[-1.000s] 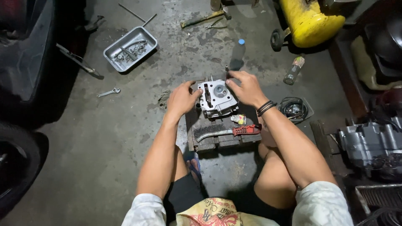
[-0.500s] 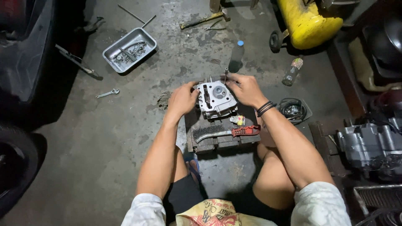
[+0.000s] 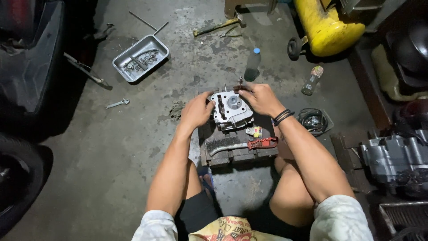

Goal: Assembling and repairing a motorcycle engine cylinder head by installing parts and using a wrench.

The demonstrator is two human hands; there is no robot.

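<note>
Head camera looks straight down at a person who sits on a stained concrete floor (image 3: 133, 178). At the centre of the view a cylinder head (image 3: 232, 109) stands on the far end of a dark wooden block (image 3: 240, 154). This part is of light grey cast metal, roughly square, with cooling fins along its sides. Its upper face shows a round shallow recess in the middle and a long dark slot on its 9 o'clock side. A thin stud rises at its 12 o'clock edge.

Left hand (image 3: 196, 111) lies against the 9 o'clock side of the cylinder head, fingers curled around its edge and pressing on it. Right hand (image 3: 261, 99) is at the 2 o'clock corner; its fingers are bent and pinch something small and dark at the top edge, but what exactly it is I cannot tell. A black band sits on the right wrist.

On the block, at 6 o'clock from the part, lies a wire brush (image 3: 243, 145) with a red handle. A metal tray (image 3: 122, 67) with small parts is at 10 o'clock, well apart, and a small wrench (image 3: 117, 104) lies on the floor at 9 o'clock. A plastic bottle (image 3: 252, 64) stands near at 12 o'clock, and a yellow tank (image 3: 327, 27) is at 1 o'clock.
</note>
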